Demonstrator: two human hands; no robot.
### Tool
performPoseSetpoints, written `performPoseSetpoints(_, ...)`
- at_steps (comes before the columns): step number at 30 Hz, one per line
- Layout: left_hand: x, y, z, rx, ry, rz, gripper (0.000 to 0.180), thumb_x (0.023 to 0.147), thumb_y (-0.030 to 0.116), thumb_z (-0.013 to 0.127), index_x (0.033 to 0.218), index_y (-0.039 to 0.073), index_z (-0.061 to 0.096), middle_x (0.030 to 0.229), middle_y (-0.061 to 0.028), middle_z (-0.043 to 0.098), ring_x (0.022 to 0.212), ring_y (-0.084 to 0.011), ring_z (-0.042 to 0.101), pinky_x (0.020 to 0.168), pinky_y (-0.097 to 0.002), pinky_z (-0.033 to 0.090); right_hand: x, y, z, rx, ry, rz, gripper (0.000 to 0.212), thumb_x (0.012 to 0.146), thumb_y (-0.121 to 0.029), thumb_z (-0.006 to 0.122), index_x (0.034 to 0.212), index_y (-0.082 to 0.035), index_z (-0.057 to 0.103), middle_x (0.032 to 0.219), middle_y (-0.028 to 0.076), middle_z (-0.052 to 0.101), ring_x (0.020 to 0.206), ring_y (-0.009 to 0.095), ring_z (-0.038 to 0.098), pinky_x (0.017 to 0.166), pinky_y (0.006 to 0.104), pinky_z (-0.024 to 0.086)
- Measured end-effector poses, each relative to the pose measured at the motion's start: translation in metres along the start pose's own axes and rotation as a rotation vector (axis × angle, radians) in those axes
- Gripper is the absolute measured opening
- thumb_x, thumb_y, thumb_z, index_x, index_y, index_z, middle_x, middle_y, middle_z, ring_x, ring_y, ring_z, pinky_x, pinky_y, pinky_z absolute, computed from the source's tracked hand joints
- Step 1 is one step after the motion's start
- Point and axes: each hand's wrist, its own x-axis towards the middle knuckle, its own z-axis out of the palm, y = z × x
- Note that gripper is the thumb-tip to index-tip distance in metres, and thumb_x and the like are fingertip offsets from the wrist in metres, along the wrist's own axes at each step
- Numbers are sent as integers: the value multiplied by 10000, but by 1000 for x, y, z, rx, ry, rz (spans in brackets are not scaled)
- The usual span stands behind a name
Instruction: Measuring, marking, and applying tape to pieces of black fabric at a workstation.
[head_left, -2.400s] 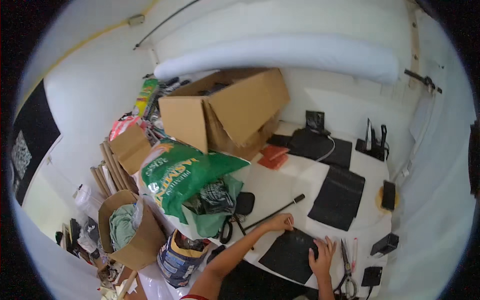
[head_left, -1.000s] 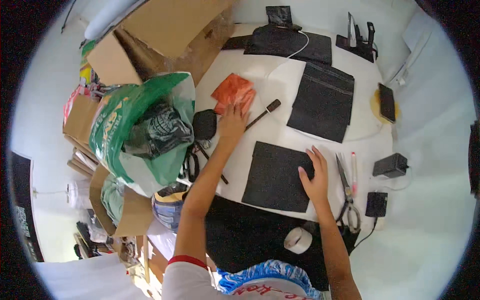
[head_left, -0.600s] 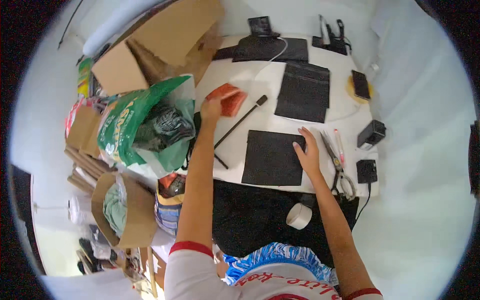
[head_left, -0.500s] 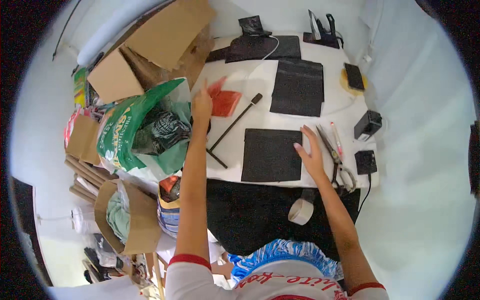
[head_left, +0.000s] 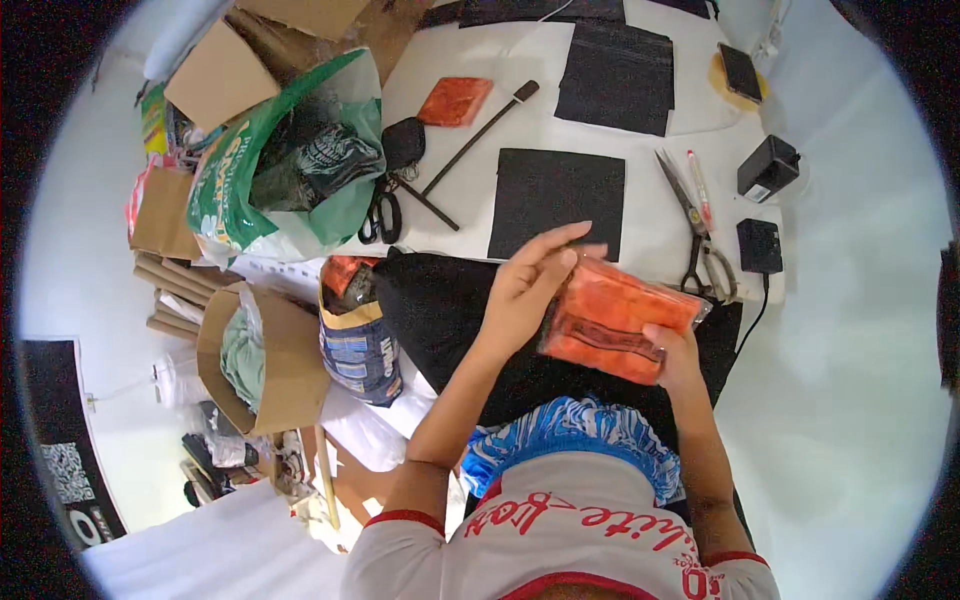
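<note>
A clear plastic packet with folded orange fabric inside (head_left: 605, 325) is held before my body, above black cloth (head_left: 440, 310). My right hand (head_left: 677, 355) grips its right end, thumb on top. The fingers of my left hand (head_left: 530, 295) close on its upper left corner. Just beyond it on the white table lies a flat black square (head_left: 558, 195). Another orange packet (head_left: 455, 102) rests farther back on the left, near a black T-shaped rod (head_left: 470, 150).
Metal scissors (head_left: 690, 220) and a pen (head_left: 702, 190) lie to the right, near black power adapters (head_left: 768, 168). Farther back are black sheets (head_left: 615, 80) and a phone (head_left: 739, 72). A green plastic bag (head_left: 235, 190) and cardboard boxes (head_left: 218, 75) crowd the left.
My left hand has come back from the orange packets at the far left. One packet is now in both hands near my body. The view has tilted nearer to me.
</note>
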Motion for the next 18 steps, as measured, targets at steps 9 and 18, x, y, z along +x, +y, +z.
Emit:
performPoseSetpoints(9,24,-82,-77,1507,-298,446,528,817,168,613,1319,162,446,1384,-54,416,1278,-277,378,1042,-401,336,-40,39,-86,625,408,-177,458,837,-349,546,1174,-41,502,1112,127,587,1021,299,579,868,474,485)
performPoseSetpoints(18,1,-86,-65,1238,127,558,164,783,103,655,942,85,692,977,-45,677,986,-241,610,857,-345,474,-20,36,-61,706,261,-178,522,855,-363,529,1258,-44,438,1208,136,532,1039,295,572,883,485,478)
